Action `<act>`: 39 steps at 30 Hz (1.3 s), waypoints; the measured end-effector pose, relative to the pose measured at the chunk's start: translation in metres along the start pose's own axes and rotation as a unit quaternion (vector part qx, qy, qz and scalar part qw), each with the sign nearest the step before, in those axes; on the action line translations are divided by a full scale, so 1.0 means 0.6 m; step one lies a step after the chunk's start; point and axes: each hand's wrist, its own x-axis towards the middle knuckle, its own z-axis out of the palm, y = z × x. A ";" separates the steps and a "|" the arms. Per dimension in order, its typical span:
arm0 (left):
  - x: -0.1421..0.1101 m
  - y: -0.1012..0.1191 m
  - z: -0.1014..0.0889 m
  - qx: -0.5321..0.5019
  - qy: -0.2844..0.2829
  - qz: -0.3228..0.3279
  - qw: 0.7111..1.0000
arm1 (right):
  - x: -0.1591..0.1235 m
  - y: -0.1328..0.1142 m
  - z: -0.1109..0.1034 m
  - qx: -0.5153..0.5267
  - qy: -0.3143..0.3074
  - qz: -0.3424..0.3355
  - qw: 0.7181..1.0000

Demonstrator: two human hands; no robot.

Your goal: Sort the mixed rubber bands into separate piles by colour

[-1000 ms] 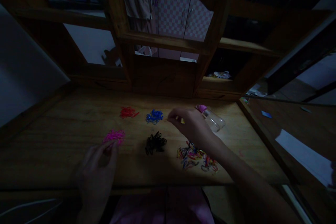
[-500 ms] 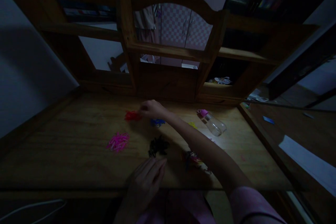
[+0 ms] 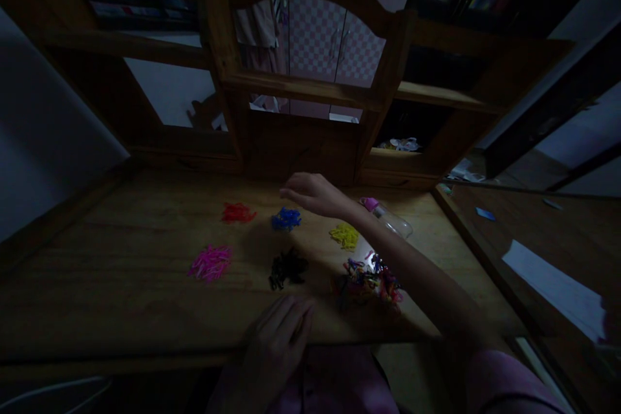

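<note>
My right hand (image 3: 314, 194) hovers over the back of the desk, just behind and right of a blue pile (image 3: 286, 219) of small thin pieces. Its fingers reach out to the left, with nothing visible in them. My left hand (image 3: 279, 333) lies at the front edge, fingers stretched forward, nearest to a black pile (image 3: 288, 268). Similar pieces form a red pile (image 3: 237, 212), a pink pile (image 3: 210, 263) and a yellow pile (image 3: 345, 236). A mixed-colour heap (image 3: 371, 281) lies beside my right forearm. The dimness hides the pieces' exact kind.
A clear bottle (image 3: 395, 225) with a pink cap lies on the desk (image 3: 121, 259), partly behind my right forearm. Wooden shelving (image 3: 305, 87) rises along the back edge. To the right, a lower surface holds a white paper strip (image 3: 553, 284) and a small blue card (image 3: 485, 214).
My right hand has moved right, from the red pile to behind the blue one, and its fingers have straightened. The yellow pile and mixed heap show more fully. My left hand stays at the edge.
</note>
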 end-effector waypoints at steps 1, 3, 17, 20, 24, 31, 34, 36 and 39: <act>0.004 0.007 0.005 -0.011 -0.018 -0.009 1.000 | -0.031 -0.005 -0.020 -0.020 0.025 0.008 0.999; 0.016 0.021 0.016 -0.029 -0.039 -0.032 0.998 | -0.098 -0.016 -0.051 -0.038 0.056 0.047 0.997; 0.083 0.050 0.056 -0.118 -0.112 -0.164 0.973 | -0.479 -0.006 0.001 -0.043 0.190 0.427 0.883; 0.092 0.059 0.061 -0.155 -0.135 -0.178 0.962 | -0.492 -0.002 0.030 -0.009 0.198 0.450 0.871; 0.098 0.061 0.053 -0.196 -0.156 -0.205 0.946 | -0.469 -0.010 0.031 0.009 0.222 0.443 0.869; 0.099 0.051 0.042 -0.216 -0.162 -0.227 0.936 | -0.396 -0.022 0.026 -0.112 0.194 0.394 0.892; 0.100 0.054 0.044 -0.210 -0.165 -0.215 0.939 | -0.377 -0.016 0.045 -0.140 0.161 0.398 0.892; 0.100 0.056 0.044 -0.212 -0.168 -0.211 0.939 | -0.371 -0.010 0.054 -0.135 0.145 0.409 0.891; 0.100 0.057 0.044 -0.219 -0.175 -0.206 0.937 | -0.368 -0.001 0.059 -0.126 0.140 0.423 0.886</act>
